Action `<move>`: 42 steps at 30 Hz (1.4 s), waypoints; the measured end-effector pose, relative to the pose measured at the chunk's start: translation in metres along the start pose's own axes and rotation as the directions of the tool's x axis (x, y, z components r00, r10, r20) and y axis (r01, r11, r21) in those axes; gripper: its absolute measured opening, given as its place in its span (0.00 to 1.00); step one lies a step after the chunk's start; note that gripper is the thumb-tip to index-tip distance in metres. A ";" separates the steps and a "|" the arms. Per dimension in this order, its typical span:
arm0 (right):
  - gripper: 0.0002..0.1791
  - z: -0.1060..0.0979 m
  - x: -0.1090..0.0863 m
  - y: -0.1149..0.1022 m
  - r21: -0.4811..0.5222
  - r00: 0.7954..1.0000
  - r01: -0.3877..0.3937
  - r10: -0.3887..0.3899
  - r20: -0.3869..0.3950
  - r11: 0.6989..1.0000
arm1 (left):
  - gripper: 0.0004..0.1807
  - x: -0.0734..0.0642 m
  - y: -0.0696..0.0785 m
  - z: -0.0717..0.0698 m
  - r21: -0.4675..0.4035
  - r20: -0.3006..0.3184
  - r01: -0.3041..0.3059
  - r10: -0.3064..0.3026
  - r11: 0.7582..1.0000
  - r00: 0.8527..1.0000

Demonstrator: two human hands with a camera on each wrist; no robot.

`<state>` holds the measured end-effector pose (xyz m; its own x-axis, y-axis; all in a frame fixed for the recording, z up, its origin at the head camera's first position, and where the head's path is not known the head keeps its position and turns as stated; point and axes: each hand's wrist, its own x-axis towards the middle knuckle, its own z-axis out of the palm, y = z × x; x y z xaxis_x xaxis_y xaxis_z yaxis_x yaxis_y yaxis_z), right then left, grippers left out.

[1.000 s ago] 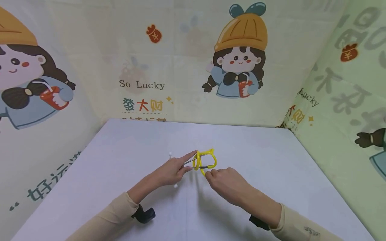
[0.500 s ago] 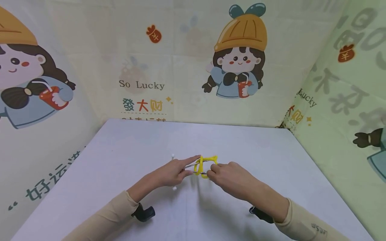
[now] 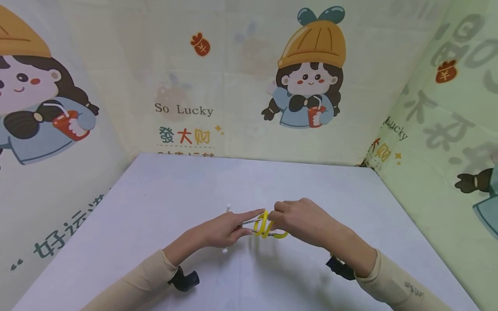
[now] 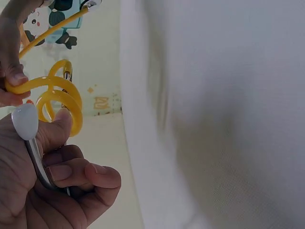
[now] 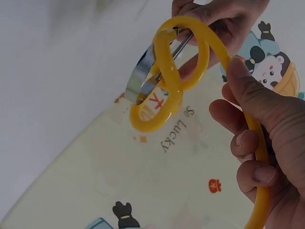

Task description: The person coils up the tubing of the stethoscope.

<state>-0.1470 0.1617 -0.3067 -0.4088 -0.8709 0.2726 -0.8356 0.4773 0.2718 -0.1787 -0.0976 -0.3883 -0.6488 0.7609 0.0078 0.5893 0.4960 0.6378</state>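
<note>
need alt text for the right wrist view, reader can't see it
A right hand grips yellow stethoscope tubing that is looped around its metal frame, with the left hand at the top of the picture. Behind are a white tabletop and a cream wall printed with cartoons and "So Lucky".

Yellow-tubed stethoscope (image 3: 265, 222), kinda coiled: tubing (image 5: 168, 59) looped around the shiny metal arms (image 4: 36, 160), white eartips (image 4: 25, 121) poking out, all held mid-air.

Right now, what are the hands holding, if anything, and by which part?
A stethoscope: left hand grips it by the metal ear tubes, right hand by the yellow tubing.
</note>
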 end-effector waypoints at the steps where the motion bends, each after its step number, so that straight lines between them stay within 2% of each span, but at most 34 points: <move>1: 0.12 0.000 0.000 0.002 0.014 1.000 -0.009 0.009 -0.006 1.000 | 0.36 -0.001 0.001 0.000 -0.001 0.001 -0.007 0.007 1.000 1.000; 9: 0.13 0.002 0.000 0.015 0.159 0.997 -0.065 0.069 -0.019 0.985 | 0.35 -0.005 0.008 0.003 -0.038 0.028 -0.037 0.038 0.999 0.999; 13: 0.15 0.002 0.000 0.020 0.240 0.993 -0.121 0.120 0.019 0.963 | 0.35 -0.007 0.009 0.003 -0.055 0.020 -0.055 0.056 0.997 0.998; 18: 0.18 0.002 -0.001 0.026 0.345 0.981 -0.194 0.177 0.081 0.918 | 0.35 -0.009 0.011 0.002 -0.089 0.022 -0.071 0.073 0.994 0.997; 23: 0.18 0.001 -0.001 0.031 0.452 0.975 -0.222 0.201 0.096 0.864 | 0.36 -0.011 0.013 -0.001 -0.157 0.007 -0.101 0.103 0.982 0.995; 27: 0.14 0.000 -0.001 0.037 0.541 0.973 -0.224 0.212 0.085 0.811 | 0.35 -0.011 0.013 -0.002 -0.191 -0.005 -0.146 0.148 0.971 0.989; 35: 0.10 0.006 -0.004 0.047 0.689 0.977 -0.189 0.205 0.059 0.699 | 0.35 -0.011 0.015 -0.003 -0.206 -0.011 -0.191 0.193 0.960 0.981; 37: 0.09 0.009 -0.006 0.049 0.708 0.977 -0.180 0.206 0.050 0.682 | 0.35 -0.011 0.016 -0.003 -0.210 -0.016 -0.209 0.210 0.955 0.978; 42: 0.07 0.020 -0.011 0.050 0.729 0.975 -0.171 0.218 0.030 0.663 | 0.35 -0.010 0.015 -0.003 -0.247 -0.027 -0.230 0.231 0.941 0.973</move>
<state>-0.1921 0.1926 -0.3146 -0.5922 -0.7487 0.2979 -0.7517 0.3803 -0.5388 -0.1644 -0.0993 -0.3763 -0.5082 0.8432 0.1754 0.5852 0.1886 0.7887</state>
